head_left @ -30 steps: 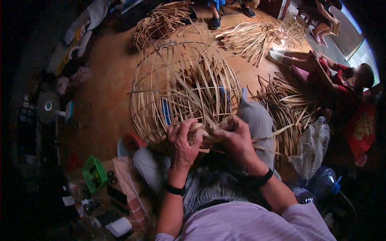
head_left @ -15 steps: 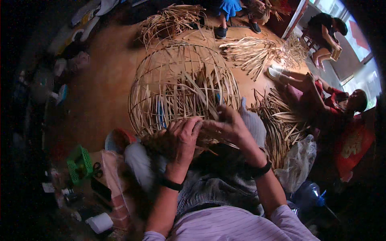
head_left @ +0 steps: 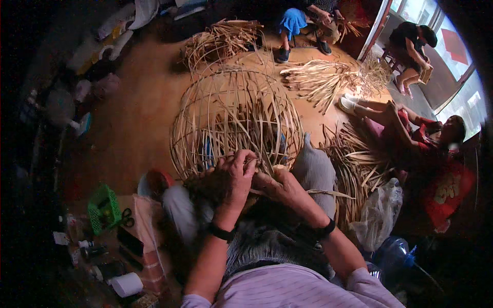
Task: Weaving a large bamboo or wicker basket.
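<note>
A large open-weave basket (head_left: pixel 233 110) of thin tan strips lies in front of me, its near edge at my lap. My left hand (head_left: pixel 237 172) is closed at this near edge, thumb and fingertips pinched on the weave. Close beside it, my right hand (head_left: pixel 281 186) is closed round a flat pale strip (head_left: pixel 331 193), whose loose end sticks out to the right across my knee. Just what lies between the fingertips of both hands is partly hidden. Blue bits show through the basket's wall.
Bundles of dry strips lie behind the basket (head_left: pixel 223 38), at far right (head_left: pixel 321 74) and by my right knee (head_left: pixel 354 159). A green crate (head_left: pixel 104 209) and scissors (head_left: pixel 127 217) are at left. At right are a plastic bag (head_left: pixel 380 208), a bottle (head_left: pixel 393 251) and seated people.
My right hand has come down from its raised, spread pose and closed beside the left. A strip's end now juts out over my right knee. My left hand stays at the basket's edge.
</note>
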The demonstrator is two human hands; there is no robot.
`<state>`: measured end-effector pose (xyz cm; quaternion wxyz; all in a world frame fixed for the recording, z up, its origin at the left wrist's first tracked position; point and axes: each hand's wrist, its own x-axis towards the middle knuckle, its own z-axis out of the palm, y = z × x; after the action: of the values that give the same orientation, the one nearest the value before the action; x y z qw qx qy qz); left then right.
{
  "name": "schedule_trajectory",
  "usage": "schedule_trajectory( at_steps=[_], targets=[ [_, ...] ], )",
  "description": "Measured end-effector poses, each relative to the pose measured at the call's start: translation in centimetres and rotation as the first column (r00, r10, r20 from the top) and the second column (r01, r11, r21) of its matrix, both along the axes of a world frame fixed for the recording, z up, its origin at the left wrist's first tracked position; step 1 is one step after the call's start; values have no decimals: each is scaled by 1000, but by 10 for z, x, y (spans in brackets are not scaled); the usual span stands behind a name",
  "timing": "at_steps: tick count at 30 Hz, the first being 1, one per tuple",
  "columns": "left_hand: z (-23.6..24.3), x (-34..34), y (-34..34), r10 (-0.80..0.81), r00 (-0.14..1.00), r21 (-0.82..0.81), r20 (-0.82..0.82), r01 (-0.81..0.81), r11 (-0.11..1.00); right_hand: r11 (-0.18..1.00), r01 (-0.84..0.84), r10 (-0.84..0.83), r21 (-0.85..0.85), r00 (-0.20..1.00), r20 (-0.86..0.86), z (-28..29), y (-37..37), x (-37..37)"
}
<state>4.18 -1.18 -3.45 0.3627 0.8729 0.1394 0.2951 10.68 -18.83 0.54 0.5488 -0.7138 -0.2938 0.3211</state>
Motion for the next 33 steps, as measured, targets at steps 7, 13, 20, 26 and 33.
schedule_trajectory(
  at_steps=[7, 13, 20, 26, 33],
  targets=[
    [9, 4, -3, -59, 997, 47, -51, 61, 997, 996, -39, 81, -81, 777, 625, -47, -41, -8],
    [5, 2, 1, -37, 999, -18, 33, 38, 999, 981, -141, 163, -135, 973, 165, 10, -26, 19],
    [4, 0, -2, -38, 998, 14, -56, 39, 999, 980, -194, 199, -48, 945, 260, -11, -44, 13],
    [-1, -1, -1, -56, 998, -47, -18, 55, 997, 995, -55, 17, -83, 914, -404, -13, -93, 6],
    [11, 7, -4, -15, 1000, -51, -20, 14, 999, 962, -170, 221, -215, 946, 239, -33, -41, 5]
  ],
)
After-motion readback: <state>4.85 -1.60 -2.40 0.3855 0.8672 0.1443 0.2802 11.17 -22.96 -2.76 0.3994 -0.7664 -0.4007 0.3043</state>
